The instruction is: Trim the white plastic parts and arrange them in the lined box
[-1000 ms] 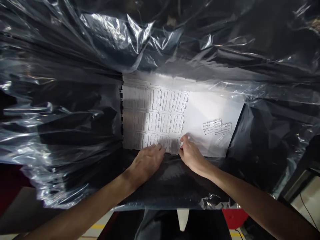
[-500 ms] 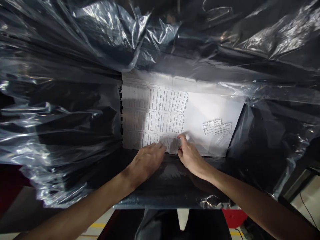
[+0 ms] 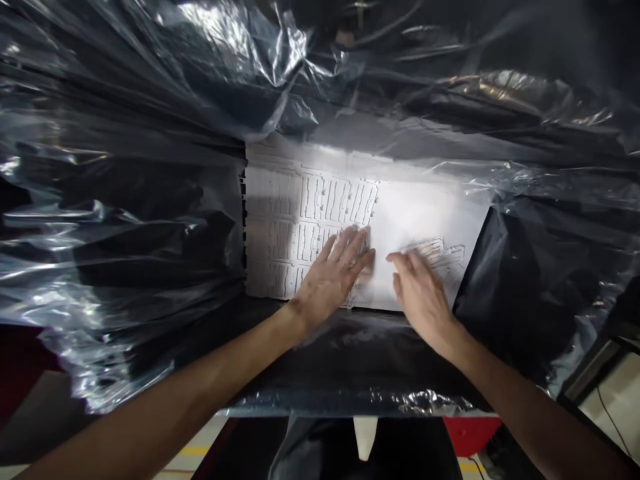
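Black plastic [image 3: 350, 360] is hemming in the white sheet [image 3: 415, 207], whose near edge is running beneath both my hands. Bare room is lying ahead of my right hand [image 3: 423, 293], between the rows of parts [image 3: 313, 198] and the loose parts [image 3: 453, 257]. The rows' slots are pointing away from me; the loose parts' long axis is slanting sideways. My left hand [image 3: 333, 280] is spreading open over the rows' near right end. My right, fingers bent, is partly covering the loose parts; I cannot tell whether it's gripping anything.
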`<state>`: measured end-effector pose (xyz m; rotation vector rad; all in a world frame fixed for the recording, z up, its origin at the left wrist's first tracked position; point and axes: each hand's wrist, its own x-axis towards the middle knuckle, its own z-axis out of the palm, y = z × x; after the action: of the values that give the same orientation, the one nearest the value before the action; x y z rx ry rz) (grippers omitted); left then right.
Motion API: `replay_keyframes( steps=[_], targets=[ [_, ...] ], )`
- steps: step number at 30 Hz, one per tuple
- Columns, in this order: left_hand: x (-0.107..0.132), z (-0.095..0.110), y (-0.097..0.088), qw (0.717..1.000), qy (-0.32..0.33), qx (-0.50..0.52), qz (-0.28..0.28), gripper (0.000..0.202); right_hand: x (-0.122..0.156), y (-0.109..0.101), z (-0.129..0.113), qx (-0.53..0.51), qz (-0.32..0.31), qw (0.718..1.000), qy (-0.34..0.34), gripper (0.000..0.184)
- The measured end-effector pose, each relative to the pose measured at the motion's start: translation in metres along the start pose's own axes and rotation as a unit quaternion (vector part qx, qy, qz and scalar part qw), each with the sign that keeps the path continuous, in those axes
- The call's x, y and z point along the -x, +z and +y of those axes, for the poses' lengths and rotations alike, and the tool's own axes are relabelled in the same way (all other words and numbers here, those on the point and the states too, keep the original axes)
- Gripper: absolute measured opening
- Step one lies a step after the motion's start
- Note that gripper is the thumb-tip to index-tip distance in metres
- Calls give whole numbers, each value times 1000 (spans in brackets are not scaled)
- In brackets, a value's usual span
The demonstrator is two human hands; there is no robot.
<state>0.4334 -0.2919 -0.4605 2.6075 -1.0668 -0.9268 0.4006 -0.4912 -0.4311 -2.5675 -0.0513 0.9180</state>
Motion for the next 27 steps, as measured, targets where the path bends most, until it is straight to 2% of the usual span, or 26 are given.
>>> replay_keyframes(
  steps=[2, 4, 9, 14, 17, 23, 27],
  targets=[
    [0, 2, 6, 1000, -6, -7, -1, 59, -5, -16, 14, 72, 73, 995, 13, 44],
    [4, 5, 9, 1000, -12, -14, -5, 58, -10, -25, 28, 105, 102, 988, 38, 43],
    [2, 5, 4, 999, -2, -23, 28, 63, -18, -28, 54, 95, 79, 988, 90, 35],
    [-34, -9, -11, 997, -7, -44, 69, 65, -21, -31, 67, 74, 105, 989, 75, 27],
    [-49, -17, -12, 996, -18, -39, 77, 63, -23, -34, 72, 59, 94, 992, 65, 20],
    [-49, -12, -3, 994, -35, -53, 88, 70, -30, -37, 84, 36, 78, 996, 34, 20],
    [-51, -3, -7, 995, -54, -37, 73, 68, -32, -36, 91, 50, 63, 997, 14, 23]
  ],
)
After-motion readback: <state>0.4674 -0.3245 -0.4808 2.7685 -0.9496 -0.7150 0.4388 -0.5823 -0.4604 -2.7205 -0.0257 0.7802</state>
